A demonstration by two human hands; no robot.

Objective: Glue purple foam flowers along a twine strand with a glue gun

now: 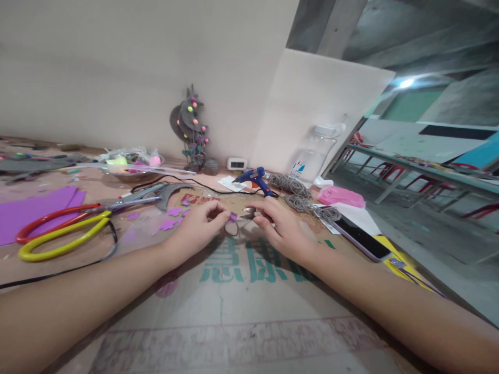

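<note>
My left hand [206,223] pinches a small purple piece [233,217], and a thin grey loop [232,228] hangs just below its fingertips. Close to its right, my right hand [278,223] has its fingers closed on a small dark pointed tool [248,214], whose tip points toward the purple piece. A narrow gap separates the two hands. Both are over the printed cardboard [249,301]. Several purple flower cutouts [167,224] lie left of my left hand.
Red-and-yellow-handled scissors [64,228] and purple sheets [39,210] lie left. Behind the hands are a blue glue gun [259,181], grey cord bundles [294,189], a clear bottle [312,153] and a decorated grey crescent [191,130]. A phone [360,236] lies right.
</note>
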